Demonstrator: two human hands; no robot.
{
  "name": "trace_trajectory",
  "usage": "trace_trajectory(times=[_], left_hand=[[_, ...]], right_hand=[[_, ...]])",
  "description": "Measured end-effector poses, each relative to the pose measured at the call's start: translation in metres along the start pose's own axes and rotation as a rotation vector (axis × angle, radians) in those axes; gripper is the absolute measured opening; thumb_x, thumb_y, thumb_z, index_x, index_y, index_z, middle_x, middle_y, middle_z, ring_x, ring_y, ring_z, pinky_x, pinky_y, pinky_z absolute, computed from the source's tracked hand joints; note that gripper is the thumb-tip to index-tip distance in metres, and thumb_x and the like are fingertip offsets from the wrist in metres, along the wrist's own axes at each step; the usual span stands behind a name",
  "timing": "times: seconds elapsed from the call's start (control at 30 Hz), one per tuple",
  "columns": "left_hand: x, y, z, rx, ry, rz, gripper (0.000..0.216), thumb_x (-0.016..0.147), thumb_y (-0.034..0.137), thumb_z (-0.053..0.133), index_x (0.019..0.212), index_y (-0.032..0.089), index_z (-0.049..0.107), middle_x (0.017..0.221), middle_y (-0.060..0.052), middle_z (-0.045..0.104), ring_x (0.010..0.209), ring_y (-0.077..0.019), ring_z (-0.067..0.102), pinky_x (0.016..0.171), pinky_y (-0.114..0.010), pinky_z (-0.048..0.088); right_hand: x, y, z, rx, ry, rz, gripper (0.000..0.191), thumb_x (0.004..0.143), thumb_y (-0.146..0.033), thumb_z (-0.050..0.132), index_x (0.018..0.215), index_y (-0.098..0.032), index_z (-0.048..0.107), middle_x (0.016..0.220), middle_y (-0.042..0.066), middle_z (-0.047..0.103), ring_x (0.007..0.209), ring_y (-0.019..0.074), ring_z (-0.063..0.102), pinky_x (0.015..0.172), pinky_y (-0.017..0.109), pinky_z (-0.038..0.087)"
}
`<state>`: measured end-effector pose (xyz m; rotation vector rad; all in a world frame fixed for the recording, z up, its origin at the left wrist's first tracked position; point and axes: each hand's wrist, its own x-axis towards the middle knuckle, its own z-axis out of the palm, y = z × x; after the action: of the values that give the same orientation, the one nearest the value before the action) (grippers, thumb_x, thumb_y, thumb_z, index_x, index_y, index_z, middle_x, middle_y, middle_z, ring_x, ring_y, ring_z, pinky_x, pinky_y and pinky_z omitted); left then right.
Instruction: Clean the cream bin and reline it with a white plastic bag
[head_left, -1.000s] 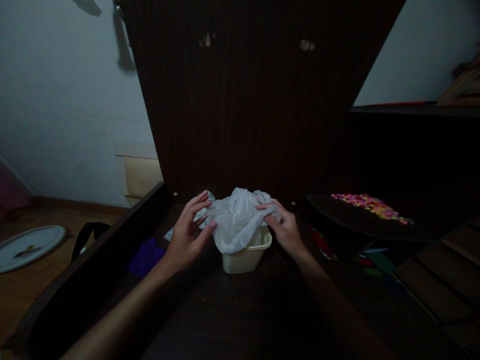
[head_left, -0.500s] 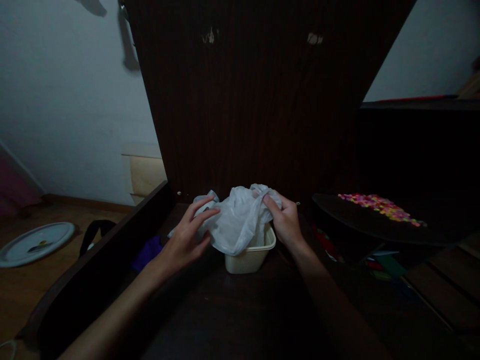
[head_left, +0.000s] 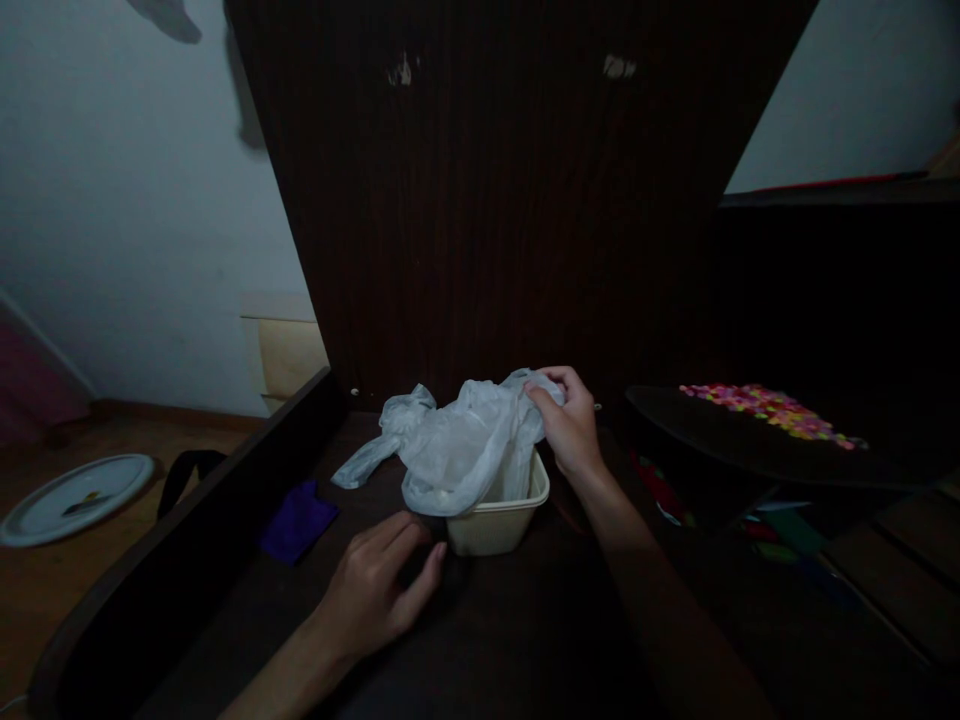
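Observation:
A crumpled white plastic bag (head_left: 450, 450) lies draped over a small cream plastic basket (head_left: 499, 522) on a dark wooden surface (head_left: 525, 640). My right hand (head_left: 570, 430) pinches the bag's upper right edge with closed fingers, just above the basket's rim. Lower down, my left hand (head_left: 375, 590) rests on the surface in front of the basket's left corner, fingers loosely spread and holding nothing. One handle of the bag trails off to the left.
A tall dark wooden panel (head_left: 487, 200) rises right behind the basket. A purple cloth (head_left: 296, 520) lies to the left, inside a raised dark side rail (head_left: 195, 520). A dark tray with colourful small pieces (head_left: 765, 410) sits at right. A white plate (head_left: 71, 495) lies on the floor.
My left hand has let go of the bag and dropped down to the surface in front of the basket. The right hand keeps its hold on the bag's right edge.

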<state>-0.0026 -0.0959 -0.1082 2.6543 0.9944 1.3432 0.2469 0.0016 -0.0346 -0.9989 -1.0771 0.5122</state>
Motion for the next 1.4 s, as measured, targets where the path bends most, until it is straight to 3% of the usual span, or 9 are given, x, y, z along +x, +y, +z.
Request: trace_trajectory(times=[0.13, 0.27, 0.43, 0.6, 0.83, 0.97, 1.07, 1.2, 1.4], left_hand=[[-0.009, -0.008, 0.012, -0.024, -0.183, -0.232, 0.029, 0.097, 0.027, 0.054, 0.125, 0.022, 0.060, 0.116, -0.010, 0.074, 0.108, -0.0252, 0.073, 0.091, -0.036, 0.061], [-0.008, -0.017, 0.012, -0.038, -0.148, -0.365, 0.053, 0.098, 0.035, 0.052, 0.148, 0.021, 0.040, 0.140, -0.017, 0.063, 0.133, -0.0325, 0.058, 0.108, -0.051, 0.052], [0.016, -0.021, 0.000, -0.290, -0.074, -0.467, 0.063, 0.099, 0.038, 0.054, 0.154, 0.024, 0.026, 0.146, -0.018, 0.056, 0.129, -0.0305, 0.062, 0.111, -0.052, 0.049], [0.049, -0.032, -0.003, -0.428, 0.094, -0.433, 0.078, 0.095, 0.037, 0.062, 0.155, 0.028, 0.014, 0.148, -0.017, 0.052, 0.131, -0.0287, 0.059, 0.111, -0.050, 0.048], [0.108, -0.043, 0.005, -0.475, 0.225, -0.327, 0.103, 0.073, 0.042, 0.082, 0.152, 0.020, 0.020, 0.144, -0.019, 0.049, 0.126, -0.0311, 0.059, 0.110, -0.049, 0.047], [0.136, -0.038, 0.009, -0.520, 0.262, -0.394, 0.096, 0.072, 0.049, 0.081, 0.147, 0.019, 0.029, 0.133, -0.016, 0.057, 0.116, -0.0306, 0.063, 0.102, -0.047, 0.053], [0.149, -0.034, 0.013, -0.676, 0.184, -0.375, 0.092, 0.071, 0.051, 0.080, 0.143, 0.022, 0.032, 0.135, -0.016, 0.056, 0.114, -0.0297, 0.066, 0.094, -0.043, 0.057], [0.157, -0.029, 0.024, -0.827, 0.047, -0.372, 0.086, 0.070, 0.046, 0.081, 0.140, 0.023, 0.037, 0.139, -0.014, 0.056, 0.116, -0.0277, 0.065, 0.097, -0.041, 0.056], [0.161, -0.031, 0.035, -0.888, 0.076, -0.404, 0.044, 0.076, 0.038, 0.076, 0.112, 0.016, 0.063, 0.111, -0.008, 0.073, 0.106, -0.0265, 0.069, 0.095, -0.038, 0.056]], right_hand=[[0.005, 0.008, -0.005, -0.038, -0.025, 0.041, 0.028, 0.066, -0.037, 0.068, 0.088, -0.022, 0.059, 0.082, 0.001, 0.066, 0.076, 0.0197, 0.060, 0.070, 0.032, 0.046], [0.007, 0.011, -0.010, -0.081, -0.066, 0.045, 0.026, 0.069, -0.038, 0.064, 0.088, -0.021, 0.060, 0.085, 0.003, 0.066, 0.081, 0.0210, 0.060, 0.075, 0.034, 0.046], [0.009, 0.008, -0.012, -0.082, -0.055, 0.027, 0.022, 0.073, -0.038, 0.062, 0.086, -0.022, 0.061, 0.086, 0.002, 0.066, 0.084, 0.0218, 0.060, 0.079, 0.034, 0.046], [0.011, 0.001, -0.011, -0.025, -0.107, 0.055, 0.021, 0.072, -0.042, 0.062, 0.080, -0.021, 0.064, 0.078, 0.001, 0.065, 0.080, 0.0209, 0.059, 0.075, 0.033, 0.045], [0.005, -0.013, -0.008, 0.037, -0.263, 0.073, 0.027, 0.078, -0.044, 0.063, 0.087, -0.020, 0.072, 0.089, 0.005, 0.074, 0.086, 0.0222, 0.064, 0.076, 0.033, 0.048], [-0.004, -0.029, -0.006, 0.082, -0.381, 0.075, 0.030, 0.083, -0.048, 0.063, 0.092, -0.021, 0.074, 0.097, 0.005, 0.076, 0.098, 0.0242, 0.067, 0.085, 0.035, 0.049], [-0.006, -0.036, -0.003, 0.077, -0.409, 0.054, 0.029, 0.085, -0.047, 0.063, 0.090, -0.021, 0.074, 0.096, 0.005, 0.076, 0.099, 0.0240, 0.067, 0.086, 0.034, 0.049], [-0.004, -0.032, 0.008, 0.077, -0.344, 0.005, 0.026, 0.084, -0.045, 0.067, 0.094, -0.022, 0.071, 0.098, 0.005, 0.075, 0.094, 0.0225, 0.067, 0.082, 0.033, 0.051], [-0.005, -0.026, 0.017, 0.106, -0.382, 0.047, 0.026, 0.080, -0.041, 0.071, 0.097, -0.023, 0.066, 0.099, 0.005, 0.074, 0.090, 0.0211, 0.068, 0.076, 0.032, 0.054]])
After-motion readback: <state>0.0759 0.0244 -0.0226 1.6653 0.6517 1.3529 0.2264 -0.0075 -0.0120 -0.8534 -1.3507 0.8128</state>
